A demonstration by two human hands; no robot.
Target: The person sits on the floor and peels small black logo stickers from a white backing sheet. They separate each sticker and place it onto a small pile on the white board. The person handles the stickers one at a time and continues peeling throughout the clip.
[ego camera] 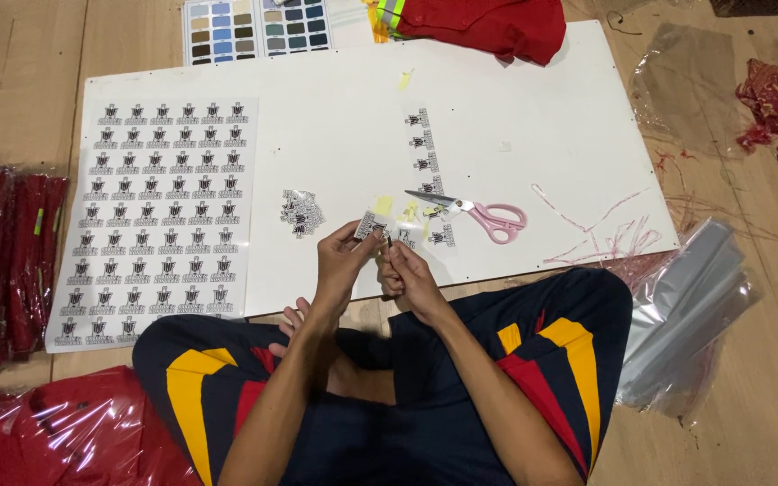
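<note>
While both hands meet over the near edge of the white board (335, 81), the small cut sticker (371, 224) sits at the top of the left hand's (339, 263) grip, pinched narrow between thumb and fingertips, at 12 o'clock from the palm. Right hand (410, 274) closes in from 3 o'clock, fingertips bunched at the sticker's lower right edge; its grip is tight, but I cannot tell whether it holds the sticker or only its backing.

Both forearms rise from the lap and converge; wrists slightly bent, palms turned toward each other. Person sits cross-legged in navy shorts with yellow and red panels.

Sticker: small, flat, glossy, black print on white, roughly rectangular. Loose pile of cut stickers (301, 211) lies just at 10 o'clock of the hands. Pink-handled scissors (474, 212) lie flat at 1 o'clock, metal blades pointing left. Uncut strip of stickers (424, 142) runs vertically at 12 o'clock. Full sticker sheet (159, 220), printed in a grid, lies at 9 o'clock. Red garment (488, 25) sits at the board's far edge, with colour swatch cards (254, 27) to its left. Clear plastic sleeves (691, 310) lie on the wooden floor at 3 o'clock.
</note>
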